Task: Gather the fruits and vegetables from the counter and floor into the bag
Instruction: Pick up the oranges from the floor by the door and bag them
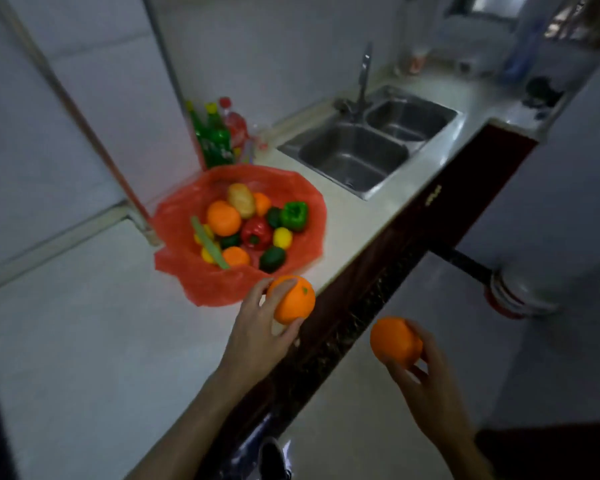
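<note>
A red plastic bag (187, 271) lies spread open on the white counter (84, 341). Inside it are several fruits and vegetables: oranges, a potato (241, 199), a green pepper (294, 215), a red pepper (256, 233), lemons and dark green avocados. My left hand (257, 327) holds an orange (297, 301) just above the counter edge, beside the bag's near rim. My right hand (426, 372) grips a second orange (394, 341) out over the floor, in front of the counter.
A double steel sink (368, 150) with a tap sits beyond the bag. Green and red bottles (219, 136) stand against the wall behind the bag. The dark cabinet front (378, 278) runs diagonally below the counter. A shoe (272, 459) shows on the floor.
</note>
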### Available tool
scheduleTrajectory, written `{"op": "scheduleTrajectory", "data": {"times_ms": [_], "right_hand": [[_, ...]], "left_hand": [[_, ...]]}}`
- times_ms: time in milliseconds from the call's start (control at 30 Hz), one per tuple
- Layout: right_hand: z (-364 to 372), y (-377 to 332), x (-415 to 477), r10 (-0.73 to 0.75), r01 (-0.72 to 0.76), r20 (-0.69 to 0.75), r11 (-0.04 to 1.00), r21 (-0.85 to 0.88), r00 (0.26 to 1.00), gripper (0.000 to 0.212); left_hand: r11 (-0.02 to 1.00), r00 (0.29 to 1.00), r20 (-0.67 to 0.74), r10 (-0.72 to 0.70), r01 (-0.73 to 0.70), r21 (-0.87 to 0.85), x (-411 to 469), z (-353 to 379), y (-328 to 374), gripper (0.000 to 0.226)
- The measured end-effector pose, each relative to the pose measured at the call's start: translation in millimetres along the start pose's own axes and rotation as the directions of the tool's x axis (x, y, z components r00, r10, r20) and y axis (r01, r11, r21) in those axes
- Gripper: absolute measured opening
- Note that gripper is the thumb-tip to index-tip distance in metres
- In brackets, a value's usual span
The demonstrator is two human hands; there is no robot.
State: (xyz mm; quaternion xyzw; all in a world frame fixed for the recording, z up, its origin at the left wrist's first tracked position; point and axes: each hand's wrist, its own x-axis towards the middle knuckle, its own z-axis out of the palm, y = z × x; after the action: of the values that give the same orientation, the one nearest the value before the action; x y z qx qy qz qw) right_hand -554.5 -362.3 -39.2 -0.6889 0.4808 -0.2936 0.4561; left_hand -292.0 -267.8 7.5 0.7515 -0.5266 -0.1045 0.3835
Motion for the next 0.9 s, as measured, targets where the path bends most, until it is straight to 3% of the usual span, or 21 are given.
{"op": "scheduleTrajectory", "data": {"times_ms": [267, 467, 600, 900], "right_hand": [[64, -71, 88, -0.13, 0.135, 0.102, 0.99, -0.039, 0.986, 0.062], [102, -111, 133, -0.219, 0.227, 0.1, 0.971, -0.076, 0.971, 0.061], [126, -127, 166, -0.256, 0.266, 0.184, 0.964, -0.029, 0.949, 0.062], [187, -140, 276, -0.328, 0.398, 0.402, 0.912, -0.102, 0.855, 0.066]], "left_hand": [[0.996, 0.983, -0.166, -0.081, 0.086, 0.024, 58, -61, -61, 0.059], [0.986, 0.972, -0.176, -0.159, 0.164, 0.016, 92, -76, -97, 0.059], [0.97, 0.952, -0.19, -0.238, 0.243, 0.003, 108, -77, -119, 0.06], [0.918, 0.89, -0.255, -0.377, 0.395, 0.023, 133, -60, -141, 0.059]]}}
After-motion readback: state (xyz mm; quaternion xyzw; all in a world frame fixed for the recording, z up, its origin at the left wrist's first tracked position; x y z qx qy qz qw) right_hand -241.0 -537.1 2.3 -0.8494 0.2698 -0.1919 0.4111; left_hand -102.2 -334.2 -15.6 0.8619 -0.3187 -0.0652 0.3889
